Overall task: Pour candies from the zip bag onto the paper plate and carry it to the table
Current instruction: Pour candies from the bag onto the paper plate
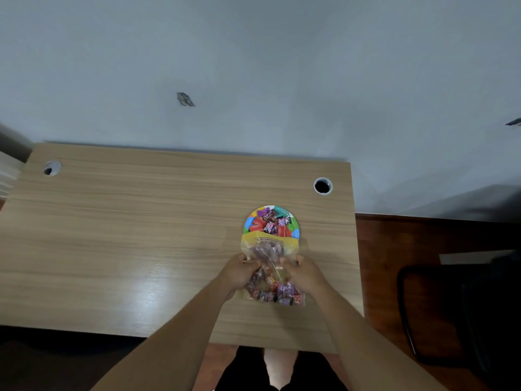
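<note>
Clear plastic of the zip bag (269,266) is pinched at its middle by both hands, the left hand (239,273) on one side and the right hand (303,273) on the other. Its yellow mouth points to twelve o'clock, over the near rim of the paper plate (293,224), where wrapped candies (269,222) lie piled. More candies remain in the bag's six o'clock end, above the wooden desk (127,235).

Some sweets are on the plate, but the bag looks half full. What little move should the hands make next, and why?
Probably lift the bag's closed end a little higher. Both the left hand and the right hand grip the zip bag, whose mouth rests over the paper plate; many candies sit at the near end.
</note>
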A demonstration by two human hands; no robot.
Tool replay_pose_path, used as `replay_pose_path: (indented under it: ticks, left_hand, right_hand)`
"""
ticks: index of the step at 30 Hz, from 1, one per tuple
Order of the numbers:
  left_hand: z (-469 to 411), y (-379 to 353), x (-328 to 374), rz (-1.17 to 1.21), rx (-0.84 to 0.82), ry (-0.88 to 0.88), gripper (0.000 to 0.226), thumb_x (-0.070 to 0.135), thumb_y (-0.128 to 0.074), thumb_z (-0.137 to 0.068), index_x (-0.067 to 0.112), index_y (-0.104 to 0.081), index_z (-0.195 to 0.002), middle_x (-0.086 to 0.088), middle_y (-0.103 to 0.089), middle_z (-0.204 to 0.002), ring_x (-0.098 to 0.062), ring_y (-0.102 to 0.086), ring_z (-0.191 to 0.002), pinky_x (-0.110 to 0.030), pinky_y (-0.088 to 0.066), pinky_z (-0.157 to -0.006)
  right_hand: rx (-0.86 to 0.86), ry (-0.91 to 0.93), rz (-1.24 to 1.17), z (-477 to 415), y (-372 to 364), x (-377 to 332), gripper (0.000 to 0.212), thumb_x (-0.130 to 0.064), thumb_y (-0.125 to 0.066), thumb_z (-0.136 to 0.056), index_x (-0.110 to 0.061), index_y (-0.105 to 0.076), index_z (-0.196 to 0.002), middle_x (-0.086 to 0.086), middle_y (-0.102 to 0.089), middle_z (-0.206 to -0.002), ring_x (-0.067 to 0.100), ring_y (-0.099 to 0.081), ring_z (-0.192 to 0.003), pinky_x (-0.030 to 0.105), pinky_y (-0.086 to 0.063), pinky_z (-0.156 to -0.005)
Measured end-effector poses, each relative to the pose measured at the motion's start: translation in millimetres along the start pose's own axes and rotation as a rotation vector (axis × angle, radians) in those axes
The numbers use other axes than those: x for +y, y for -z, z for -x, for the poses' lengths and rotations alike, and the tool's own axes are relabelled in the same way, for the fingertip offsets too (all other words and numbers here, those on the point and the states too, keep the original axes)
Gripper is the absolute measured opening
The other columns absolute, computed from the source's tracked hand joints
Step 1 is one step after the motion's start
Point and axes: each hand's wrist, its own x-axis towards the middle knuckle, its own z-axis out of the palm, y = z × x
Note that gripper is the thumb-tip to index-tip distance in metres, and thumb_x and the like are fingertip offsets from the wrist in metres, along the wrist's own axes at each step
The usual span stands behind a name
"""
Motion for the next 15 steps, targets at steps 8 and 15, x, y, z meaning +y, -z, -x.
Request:
replay_pose_path:
  ticks: [8,15]
  left_hand:
    - [5,3,0,0.072,-0.006,-0.002,0.027,0.026,-0.077,-0.095,0.01,-0.075,-0.116,-0.016,-0.083,-0.113,-0.037,-0.079,-0.108,-0.053,-0.063,-0.099]
    - [14,5,5,0.152,-0.082,0.0,0.023,0.03,-0.081,-0.095,0.017,-0.075,-0.113,-0.015,-0.083,-0.115,-0.033,-0.08,-0.11,-0.048,-0.064,-0.099]
  right_hand:
    - [0.016,0.018,-0.053,3,1,2,0.033,-0.039,-0.065,-0.106,-0.011,-0.074,-0.121,0.007,-0.078,-0.114,0.023,-0.072,-0.101,0.026,-0.049,-0.074]
    - [0.042,0.031,-0.105,3,3,0,0.032,-0.038,-0.064,-0.107,-0.017,-0.072,-0.13,0.002,-0.079,-0.116,0.016,-0.074,-0.097,0.028,-0.055,-0.08]
